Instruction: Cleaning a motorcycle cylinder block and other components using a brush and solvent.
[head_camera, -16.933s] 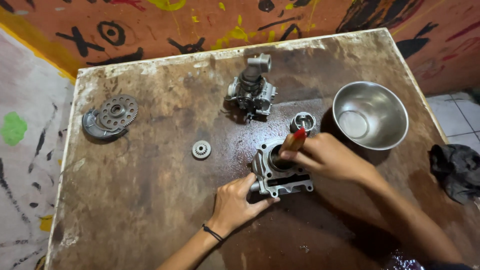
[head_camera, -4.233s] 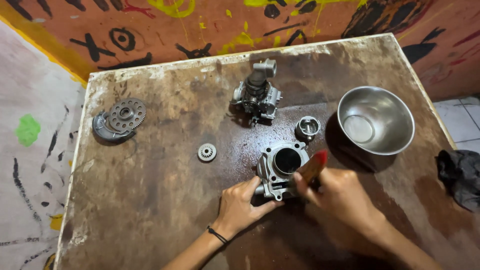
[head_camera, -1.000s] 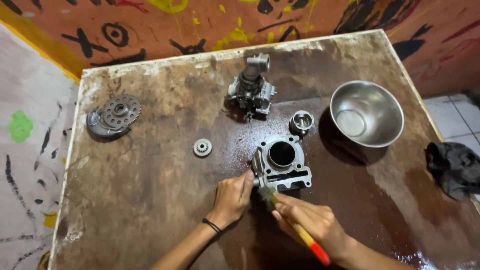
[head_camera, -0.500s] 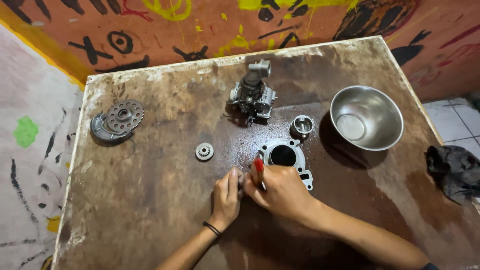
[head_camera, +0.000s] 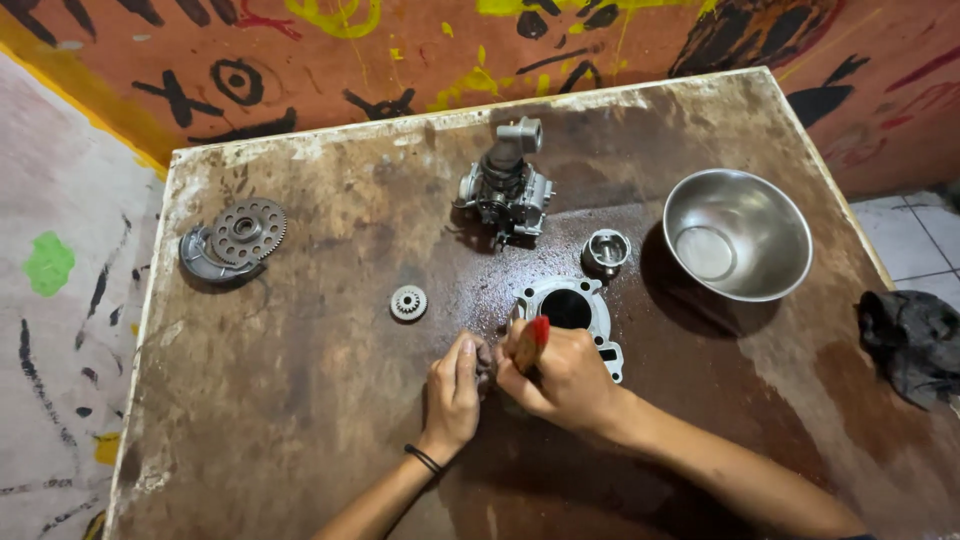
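**A:** Where is the engine cylinder (head_camera: 572, 305) sitting?

**B:** It is lying just beyond the knuckles of the right hand (head_camera: 560, 378), bore facing up, with that hand covering its near edge. The right hand is curling closed around a tool with a red and yellow handle (head_camera: 531, 343), the red tip sticking up above the fingers.

**A:** And the left hand (head_camera: 455, 392)?

**B:** It is lying palm down just left of the right one, fingers together and bent, fingertips pressing in at the cylinder's near left corner. Whether it is pinching anything I cannot tell. A black band is circling its wrist.

**A:** How are the arms lying?

**B:** Both forearms are coming in from the table's near edge, the right one slanting in from the far right, the left rising more steeply.

**A:** What is crowding the hands?

**B:** A small piston (head_camera: 606, 250) is standing just past the cylinder, and a steel bowl (head_camera: 737, 234) is sitting to the right of that. A carburettor-like assembly (head_camera: 505, 188) is standing farther ahead. A small gear (head_camera: 408, 301) is lying ahead and left of the left hand.

**A:** Any open room?

**B:** Bare wooden table (head_camera: 280, 400) is stretching left of the left hand to the edge. A toothed disc (head_camera: 235, 238) is lying well off near the far left edge, and a dark rag (head_camera: 910, 340) is hanging at the right edge.
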